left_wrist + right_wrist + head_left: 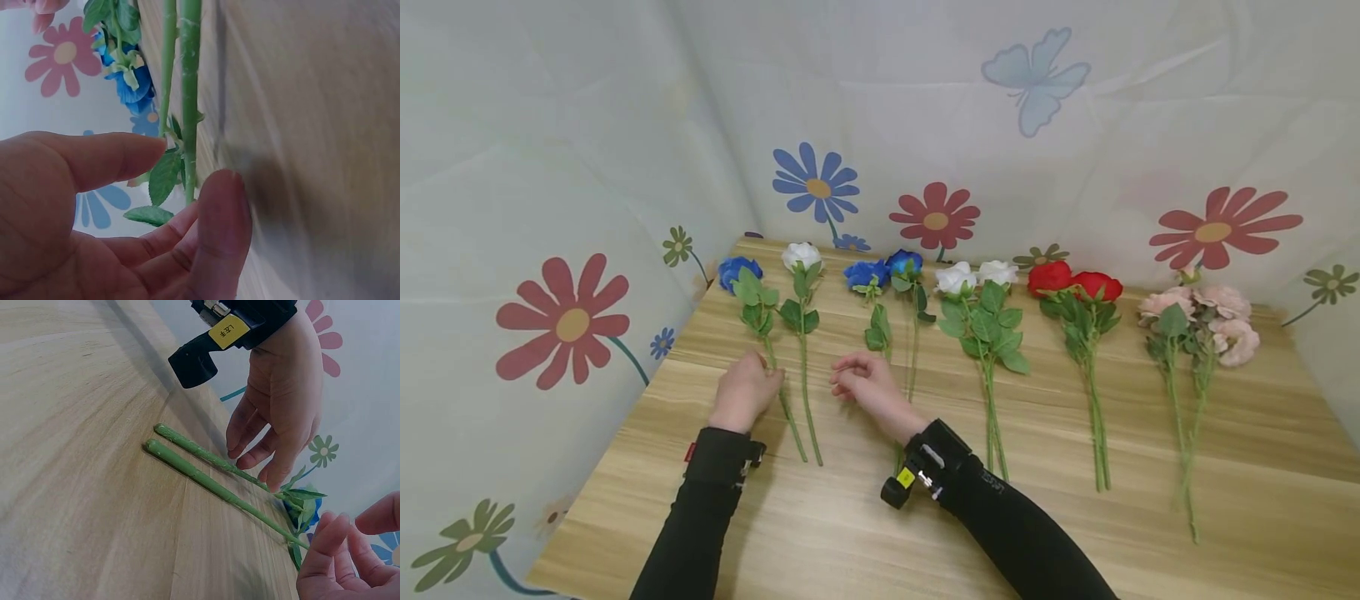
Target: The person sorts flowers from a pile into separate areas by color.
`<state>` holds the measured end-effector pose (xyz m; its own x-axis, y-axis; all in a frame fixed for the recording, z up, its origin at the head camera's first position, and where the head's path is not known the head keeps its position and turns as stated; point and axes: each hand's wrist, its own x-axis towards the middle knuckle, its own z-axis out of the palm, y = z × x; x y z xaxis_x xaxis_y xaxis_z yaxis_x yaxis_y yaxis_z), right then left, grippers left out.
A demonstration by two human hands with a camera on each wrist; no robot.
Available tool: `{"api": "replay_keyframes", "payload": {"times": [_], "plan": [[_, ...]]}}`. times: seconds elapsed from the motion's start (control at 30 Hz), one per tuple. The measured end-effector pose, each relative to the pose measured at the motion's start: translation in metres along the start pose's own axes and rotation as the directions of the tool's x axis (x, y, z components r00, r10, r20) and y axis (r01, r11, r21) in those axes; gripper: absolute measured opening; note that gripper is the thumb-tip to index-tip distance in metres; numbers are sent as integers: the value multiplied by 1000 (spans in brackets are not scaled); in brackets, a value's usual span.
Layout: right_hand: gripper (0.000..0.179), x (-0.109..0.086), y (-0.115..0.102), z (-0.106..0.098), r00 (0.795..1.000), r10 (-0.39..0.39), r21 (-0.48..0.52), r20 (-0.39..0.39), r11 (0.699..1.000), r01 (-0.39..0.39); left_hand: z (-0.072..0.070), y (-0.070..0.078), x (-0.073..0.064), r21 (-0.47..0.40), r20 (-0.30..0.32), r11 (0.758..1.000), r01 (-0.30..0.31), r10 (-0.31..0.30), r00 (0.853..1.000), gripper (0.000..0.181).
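Note:
At the far left of the table, a blue rose (741, 273) and a white rose (802, 257) lie side by side, flowers toward the back. My left hand (747, 390) is at the blue rose's green stem (792, 425). In the left wrist view, its thumb (125, 156) and a finger (222, 225) stand apart on either side of a stem (190, 94). My right hand (874, 387) hovers, fingers loosely bent and holding nothing, between the white rose and a pair of blue roses (867, 275). Its forearm partly hides that pair's stems.
Farther right lie paired white roses (957, 279), paired red roses (1097, 286) and a bunch of pale pink flowers (1234, 337), stems toward me. A printed cloth backdrop (880, 108) borders the wooden table (820, 533) at the back and sides.

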<state>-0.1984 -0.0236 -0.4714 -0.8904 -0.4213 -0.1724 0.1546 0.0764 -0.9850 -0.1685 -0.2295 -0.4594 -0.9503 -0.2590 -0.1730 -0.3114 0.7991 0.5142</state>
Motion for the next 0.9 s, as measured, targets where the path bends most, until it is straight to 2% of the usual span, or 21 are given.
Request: {"api": "replay_keyframes", "payload": {"times": [0.23, 0.57, 0.8, 0.9], "plan": [[28, -2, 0, 0, 1000, 17, -20, 14, 1000, -17, 4, 0, 4, -2, 13, 1000, 2, -2, 1000, 28], [28, -3, -2, 2, 999, 29, -28, 27, 999, -28, 7, -1, 9, 6, 17, 1000, -15, 15, 1000, 53], [29, -4, -3, 2, 998, 59, -25, 29, 998, -58, 9, -2, 10, 34, -9, 999, -18, 18, 1000, 48], [30, -4, -2, 1, 998, 59, -25, 29, 998, -58, 8, -4, 11, 21, -7, 1000, -19, 19, 1000, 43]]}}
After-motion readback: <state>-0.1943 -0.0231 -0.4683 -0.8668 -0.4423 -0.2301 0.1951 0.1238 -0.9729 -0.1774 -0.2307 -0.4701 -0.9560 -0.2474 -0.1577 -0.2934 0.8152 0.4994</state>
